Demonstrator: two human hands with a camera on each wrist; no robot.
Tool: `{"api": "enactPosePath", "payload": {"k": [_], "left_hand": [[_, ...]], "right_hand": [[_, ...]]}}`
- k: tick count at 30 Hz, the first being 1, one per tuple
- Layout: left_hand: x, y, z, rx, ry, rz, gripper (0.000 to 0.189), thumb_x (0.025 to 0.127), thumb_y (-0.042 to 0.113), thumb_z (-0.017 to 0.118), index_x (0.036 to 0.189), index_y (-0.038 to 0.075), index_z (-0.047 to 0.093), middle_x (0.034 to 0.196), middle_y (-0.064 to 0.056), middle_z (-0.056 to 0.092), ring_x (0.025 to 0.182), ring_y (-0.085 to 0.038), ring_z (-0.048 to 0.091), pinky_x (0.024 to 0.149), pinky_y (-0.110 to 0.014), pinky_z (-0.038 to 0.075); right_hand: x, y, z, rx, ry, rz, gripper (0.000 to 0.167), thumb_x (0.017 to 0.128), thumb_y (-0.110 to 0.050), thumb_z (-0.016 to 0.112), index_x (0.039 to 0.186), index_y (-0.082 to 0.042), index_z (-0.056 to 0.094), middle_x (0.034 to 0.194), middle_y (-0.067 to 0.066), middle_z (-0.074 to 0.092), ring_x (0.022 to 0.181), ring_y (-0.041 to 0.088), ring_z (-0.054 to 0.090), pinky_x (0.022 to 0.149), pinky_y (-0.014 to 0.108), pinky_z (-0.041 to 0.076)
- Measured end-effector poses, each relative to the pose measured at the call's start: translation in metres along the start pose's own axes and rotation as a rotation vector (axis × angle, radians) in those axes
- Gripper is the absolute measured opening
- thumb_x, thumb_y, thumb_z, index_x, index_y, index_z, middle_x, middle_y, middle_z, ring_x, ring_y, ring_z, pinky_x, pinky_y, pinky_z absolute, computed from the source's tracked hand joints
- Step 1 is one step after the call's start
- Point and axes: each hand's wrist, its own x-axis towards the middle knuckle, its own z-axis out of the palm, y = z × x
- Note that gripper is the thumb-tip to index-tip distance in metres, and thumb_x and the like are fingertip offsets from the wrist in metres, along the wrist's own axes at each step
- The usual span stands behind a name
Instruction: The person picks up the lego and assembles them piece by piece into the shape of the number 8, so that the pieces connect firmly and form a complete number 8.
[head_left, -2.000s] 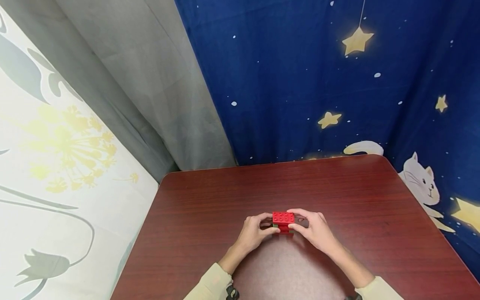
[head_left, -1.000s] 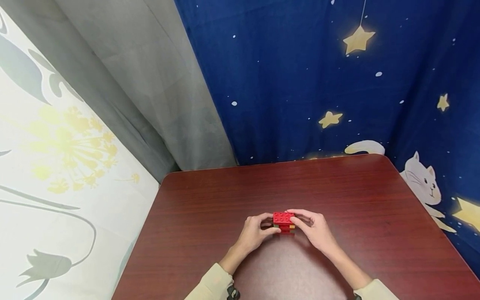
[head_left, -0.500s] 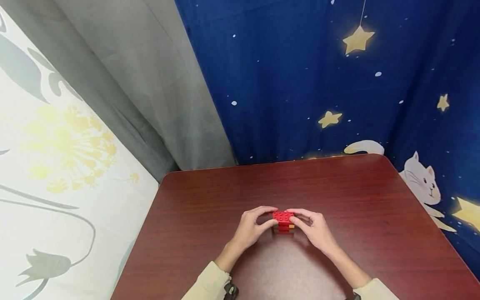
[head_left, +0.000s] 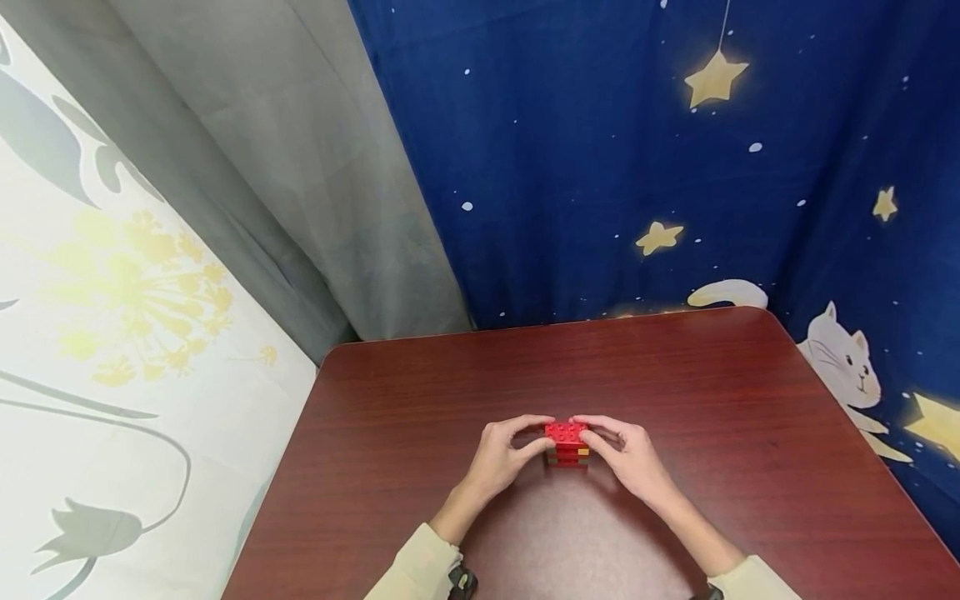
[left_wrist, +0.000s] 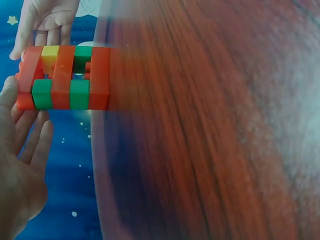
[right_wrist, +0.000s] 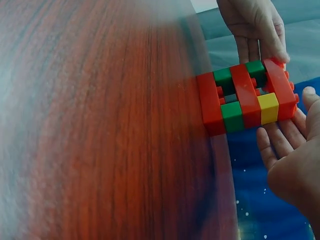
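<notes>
A stack of toy building bricks stands on the table. Long red bricks alternate with small green and yellow ones, leaving gaps in the middle. The top red brick has its studs facing up. My left hand holds that brick at its left end, thumb in front and fingers behind. At the right end my right hand pinches the same brick, thumb on its front corner. A yellow brick sits under the top layer on the right side, and a green brick is opposite it on the left.
The dark red wooden table has rounded far corners. A blue star-patterned curtain and a grey curtain hang behind it. A white flower-patterned cloth hangs at the left.
My right thumb has moved up from the lower layer to the top red brick. My left hand has then shifted up the same way. The stack has stayed in place.
</notes>
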Motion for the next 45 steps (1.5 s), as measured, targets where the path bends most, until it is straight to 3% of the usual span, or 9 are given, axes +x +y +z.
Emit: {"api": "enactPosePath", "payload": {"k": [3,7,10,16,25,32,40,45], "left_hand": [[0.000,0.003,-0.001,0.036,-0.002,0.020,0.038,0.097,0.031,0.080,0.131,0.015,0.076,0.123,0.006,0.076,0.114,-0.009,0.071,0.096,-0.031,0.059],[-0.001,0.004,0.000,0.058,0.015,0.056,0.036,0.095,0.029,0.082,0.129,0.016,0.077,0.121,0.006,0.077,0.113,-0.008,0.072,0.096,-0.032,0.059],[-0.001,0.002,0.002,0.047,0.034,0.052,0.036,0.093,0.028,0.084,0.126,0.018,0.079,0.118,0.007,0.078,0.110,-0.007,0.073,0.093,-0.030,0.060],[-0.003,0.000,0.005,-0.023,0.057,0.003,0.036,0.092,0.029,0.085,0.125,0.019,0.079,0.116,0.007,0.079,0.109,-0.007,0.073,0.092,-0.030,0.060],[-0.002,0.005,0.002,0.067,0.020,0.000,0.037,0.092,0.032,0.085,0.126,0.018,0.079,0.119,0.006,0.078,0.111,-0.006,0.072,0.095,-0.028,0.058],[-0.002,0.007,0.004,0.078,0.044,0.016,0.034,0.092,0.032,0.084,0.123,0.020,0.080,0.115,0.007,0.079,0.108,-0.006,0.073,0.091,-0.028,0.060],[-0.005,0.005,0.010,-0.046,0.083,0.015,0.031,0.092,0.024,0.085,0.121,0.015,0.080,0.113,0.002,0.080,0.105,-0.009,0.075,0.086,-0.031,0.062],[-0.002,0.005,0.011,-0.068,0.078,0.023,0.031,0.092,0.022,0.084,0.122,0.013,0.080,0.113,-0.001,0.079,0.102,-0.009,0.076,0.083,-0.027,0.062]], "right_hand": [[-0.001,-0.002,-0.001,-0.046,0.008,-0.022,0.035,0.099,-0.015,0.078,0.134,-0.010,0.073,0.125,0.005,0.076,0.109,0.017,0.074,0.089,0.027,0.059],[-0.002,-0.003,-0.001,-0.144,0.025,-0.048,0.037,0.094,-0.018,0.084,0.130,-0.016,0.077,0.114,-0.002,0.079,0.097,0.013,0.075,0.082,0.035,0.062],[-0.002,-0.002,0.000,-0.198,0.030,-0.073,0.034,0.093,-0.017,0.085,0.126,-0.017,0.079,0.105,-0.005,0.079,0.090,0.009,0.074,0.076,0.034,0.062],[0.001,-0.002,0.001,-0.233,0.039,-0.130,0.033,0.091,-0.013,0.086,0.123,-0.016,0.079,0.103,-0.005,0.080,0.088,0.008,0.074,0.074,0.029,0.061],[-0.001,-0.001,-0.002,-0.189,0.000,-0.055,0.037,0.092,-0.017,0.086,0.128,-0.015,0.077,0.107,-0.002,0.080,0.093,0.013,0.076,0.080,0.048,0.063],[-0.002,-0.003,-0.003,-0.183,0.005,-0.059,0.033,0.093,-0.017,0.085,0.125,-0.015,0.078,0.107,-0.001,0.080,0.094,0.014,0.076,0.080,0.038,0.064],[-0.002,-0.001,0.001,-0.160,0.020,-0.135,0.035,0.089,-0.005,0.085,0.124,-0.008,0.078,0.108,0.006,0.080,0.094,0.020,0.077,0.079,0.019,0.059],[-0.001,0.000,0.000,-0.155,0.032,-0.152,0.036,0.089,-0.001,0.085,0.123,-0.007,0.078,0.107,0.009,0.080,0.092,0.021,0.077,0.078,0.018,0.059]]}}
